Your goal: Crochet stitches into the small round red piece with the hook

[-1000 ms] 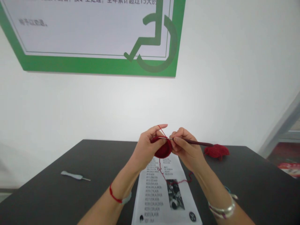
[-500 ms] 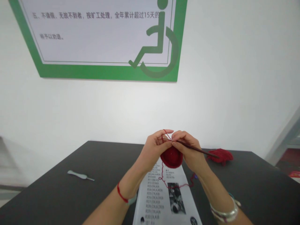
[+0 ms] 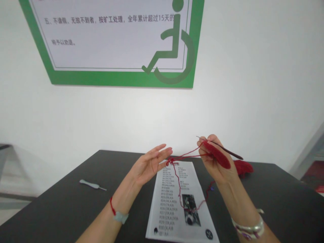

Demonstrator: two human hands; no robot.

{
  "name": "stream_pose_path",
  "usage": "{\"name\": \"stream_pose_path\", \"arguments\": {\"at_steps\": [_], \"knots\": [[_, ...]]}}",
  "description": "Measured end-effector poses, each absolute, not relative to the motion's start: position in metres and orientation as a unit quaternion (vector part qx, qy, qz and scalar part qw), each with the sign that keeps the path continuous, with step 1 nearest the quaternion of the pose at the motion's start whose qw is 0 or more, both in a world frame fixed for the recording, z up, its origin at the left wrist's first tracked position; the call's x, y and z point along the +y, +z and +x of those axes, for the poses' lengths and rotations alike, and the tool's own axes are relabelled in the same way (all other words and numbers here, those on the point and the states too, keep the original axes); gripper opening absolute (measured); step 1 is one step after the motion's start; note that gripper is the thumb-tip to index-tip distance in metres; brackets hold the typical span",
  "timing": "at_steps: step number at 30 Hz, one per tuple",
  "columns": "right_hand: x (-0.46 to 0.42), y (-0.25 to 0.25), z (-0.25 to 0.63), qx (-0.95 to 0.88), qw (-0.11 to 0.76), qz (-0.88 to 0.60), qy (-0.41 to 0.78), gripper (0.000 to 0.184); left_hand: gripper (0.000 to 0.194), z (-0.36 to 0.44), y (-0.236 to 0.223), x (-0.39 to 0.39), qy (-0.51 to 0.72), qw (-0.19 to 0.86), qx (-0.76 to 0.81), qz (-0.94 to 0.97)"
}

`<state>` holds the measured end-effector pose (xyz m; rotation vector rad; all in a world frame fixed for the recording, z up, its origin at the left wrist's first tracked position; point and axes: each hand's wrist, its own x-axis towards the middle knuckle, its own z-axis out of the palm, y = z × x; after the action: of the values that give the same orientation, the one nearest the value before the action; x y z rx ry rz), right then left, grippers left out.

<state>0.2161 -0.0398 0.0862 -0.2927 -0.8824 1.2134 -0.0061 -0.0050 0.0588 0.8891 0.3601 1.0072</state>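
The right hand (image 3: 212,165) pinches the red crochet piece (image 3: 217,154); left hand (image 3: 149,165) spread open.

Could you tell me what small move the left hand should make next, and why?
Probably the left hand should pick up the slack red yarn: it is open and empty, while the right hand holds the crochet hook and red crocheted piece.

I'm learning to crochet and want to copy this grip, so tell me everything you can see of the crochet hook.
The crochet hook is slim and straight, with a thin silvery shaft and a longer dark reddish-brown handle, perhaps wood or plastic. Its tip is too small to make out. It slants with the tip up and left, and the handle end sloping down right. The right hand grips it between thumb and fingers, beside a flattened red crocheted piece. The handle end appears just above a red yarn bundle; contact is unclear.
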Motion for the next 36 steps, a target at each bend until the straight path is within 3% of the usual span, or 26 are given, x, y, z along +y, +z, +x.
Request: {"name": "stream_pose_path", "arguments": {"at_steps": [3,7,11,14,17,23,29,32,35,36], "knots": [[-0.046,0.087,0.207,-0.392,0.717,-0.145,0.558,0.018,0.024,0.002,0.049,-0.008,0.467,0.717,0.209,0.473],[-0.052,0.086,0.194,-0.394,0.691,-0.179,0.580,0.016,0.047,0.030,0.049,-0.021,0.449,0.615,0.174,0.624],[-0.054,0.086,0.188,-0.400,0.672,-0.187,0.594,0.017,0.035,0.056,0.062,-0.033,0.495,0.574,0.170,0.629],[-0.053,0.092,0.194,-0.396,0.688,-0.173,0.583,0.017,0.040,0.062,0.059,-0.031,0.423,0.561,0.273,0.657],[-0.052,0.102,0.210,-0.388,0.695,-0.159,0.583,0.017,0.025,0.054,0.038,-0.022,0.417,0.530,0.369,0.639],[-0.061,0.125,0.252,-0.413,0.686,-0.152,0.579,0.016,0.008,0.012,-0.006,-0.001,0.498,0.504,0.425,0.563],[-0.078,0.136,0.276,-0.452,0.648,-0.209,0.577,0.016,0.001,-0.040,0.010,0.014,0.603,0.517,0.401,0.456],[-0.081,0.137,0.284,-0.467,0.641,-0.243,0.559,0.013,0.013,-0.060,0.028,0.014,0.575,0.550,0.376,0.475],[-0.080,0.136,0.285,-0.472,0.641,-0.254,0.549,0.014,0.008,-0.070,0.043,0.011,0.499,0.570,0.376,0.533],[-0.079,0.135,0.282,-0.472,0.646,-0.254,0.544,0.014,0.017,-0.070,0.048,0.010,0.474,0.568,0.380,0.556]]}}
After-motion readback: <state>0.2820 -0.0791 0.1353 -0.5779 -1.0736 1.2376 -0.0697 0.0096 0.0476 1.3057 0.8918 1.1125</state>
